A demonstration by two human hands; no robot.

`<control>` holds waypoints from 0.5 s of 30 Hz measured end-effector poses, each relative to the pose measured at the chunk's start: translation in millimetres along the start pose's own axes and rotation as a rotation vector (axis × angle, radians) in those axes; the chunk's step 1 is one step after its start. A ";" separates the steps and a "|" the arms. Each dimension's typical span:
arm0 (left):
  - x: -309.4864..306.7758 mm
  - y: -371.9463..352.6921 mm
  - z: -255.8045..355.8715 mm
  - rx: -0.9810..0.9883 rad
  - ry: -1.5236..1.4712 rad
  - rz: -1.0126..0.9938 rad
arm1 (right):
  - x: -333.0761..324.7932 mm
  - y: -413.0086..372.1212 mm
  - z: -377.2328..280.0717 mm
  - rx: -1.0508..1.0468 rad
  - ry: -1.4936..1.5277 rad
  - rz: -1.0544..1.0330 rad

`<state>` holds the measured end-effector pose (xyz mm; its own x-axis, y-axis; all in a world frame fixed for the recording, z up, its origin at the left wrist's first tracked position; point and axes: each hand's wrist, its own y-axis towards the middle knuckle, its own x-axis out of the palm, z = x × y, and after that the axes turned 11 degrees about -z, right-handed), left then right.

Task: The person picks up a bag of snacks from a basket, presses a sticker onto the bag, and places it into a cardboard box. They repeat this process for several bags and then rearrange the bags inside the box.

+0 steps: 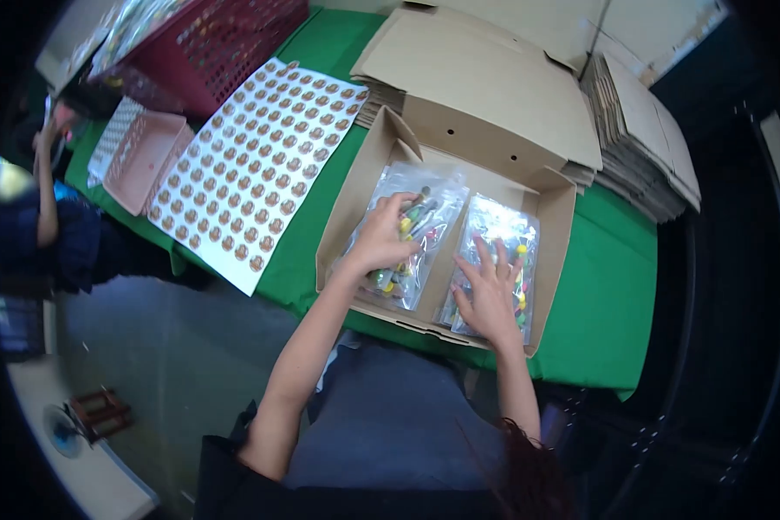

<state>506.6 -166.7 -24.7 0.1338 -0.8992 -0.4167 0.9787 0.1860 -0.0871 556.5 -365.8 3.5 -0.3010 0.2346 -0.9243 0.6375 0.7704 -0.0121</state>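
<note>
An open cardboard box point(565, 230) lies in front of me with clear plastic bags in two side-by-side piles. My left hand point(383, 236) rests on the left bag point(433, 230), thumb and fingers apart and curved over its colourful small contents. On the right bag point(513, 227) lies my right hand point(491, 295), its fingers spread flat. Yellow, red and green pieces show through the plastic of both bags; their exact kind is too small to make out. The bags overlap others below, partly hidden by my hands.
A sheet of round stickers point(243, 165) lies left of the box on the green cloth point(611, 295). Beyond it stand a pink basket point(139, 178) and a maroon crate point(204, 56). Flattened cardboard point(494, 78) is stacked behind the box. Another person's arm point(46, 191) shows at far left.
</note>
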 end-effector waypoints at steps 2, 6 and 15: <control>-1.0 0.6 -3.0 -0.018 0.077 -0.040 | 5.2 2.5 3.9 -0.115 -0.090 -0.242; 3.1 -0.3 9.8 -0.044 0.167 -0.071 | 27.3 5.7 7.5 -0.087 -0.231 -0.338; 5.6 7.4 2.0 -0.084 0.162 -0.118 | 34.6 2.2 9.3 -0.070 -0.279 -0.358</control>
<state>514.9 -171.2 -25.8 -0.0142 -0.8424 -0.5386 0.9687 0.1218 -0.2161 554.0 -361.5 -32.1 -0.2847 -0.2150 -0.9342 0.4755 0.8145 -0.3324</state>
